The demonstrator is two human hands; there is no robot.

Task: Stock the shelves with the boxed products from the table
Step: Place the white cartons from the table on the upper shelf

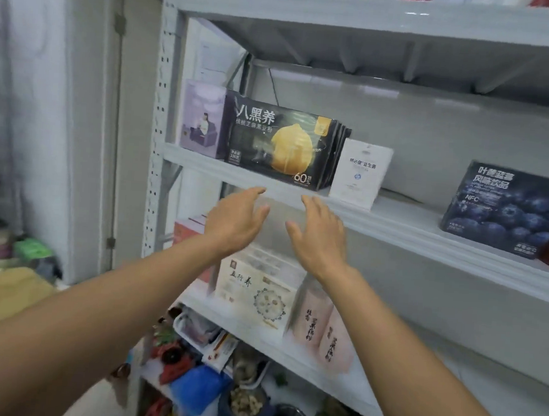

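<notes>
Well to the left of the black box (280, 146) and far below it, you have a corner of a tan tabletop (4, 289), too blurred to say what lies on it. Touching the black box's left end stands a lavender box (203, 118), upright on the same grey shelf (395, 222).

Your left hand (233, 221) hangs just below the black box's left half, in front of the shelf edge, with the fingers spread and loosely bent, and it holds nothing. The black box itself stands upright on the shelf with its printed face towards you. The edges of more like it show behind its right end. Neither of your hands touches it.

Your right hand (321, 234) is just below the black box's right half, palm turned away from you, with the fingers apart and relaxed, and it too is empty. Straight down from the black box, on the next shelf, a cream box (257, 291) shows between your forearms, with pink canisters (314, 321) at its right.

Against the black box's right end stands a small white box (360, 173). Well to the right of the black box, on the same shelf, sits a dark blueberry box (507, 208).
</notes>
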